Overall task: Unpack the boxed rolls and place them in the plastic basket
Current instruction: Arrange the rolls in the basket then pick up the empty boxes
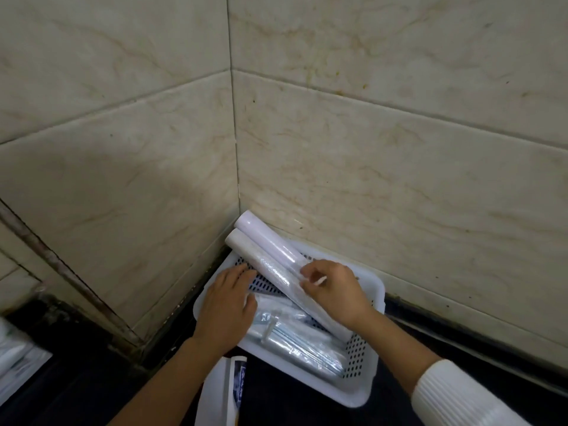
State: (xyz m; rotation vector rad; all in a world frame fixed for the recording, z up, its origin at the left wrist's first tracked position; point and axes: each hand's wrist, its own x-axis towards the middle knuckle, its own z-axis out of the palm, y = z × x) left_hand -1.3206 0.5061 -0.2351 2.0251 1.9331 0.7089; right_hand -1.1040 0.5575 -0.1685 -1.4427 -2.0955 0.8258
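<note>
A white perforated plastic basket (365, 392) sits on a dark tabletop (307, 416), pushed into the corner of beige marbled wall tiles (399, 149). Two long white wrapped rolls (273, 265) lie side by side across the basket, their far ends jutting over its back rim toward the corner. The right hand (335, 290) has its grip pinching the nearer roll's wrap. The left hand (227, 309) rests flat, fingers spread, on the basket's left edge. Clear-wrapped packets (301, 342) lie inside the basket; a white printed box (221, 392) lies just in front of it.
</note>
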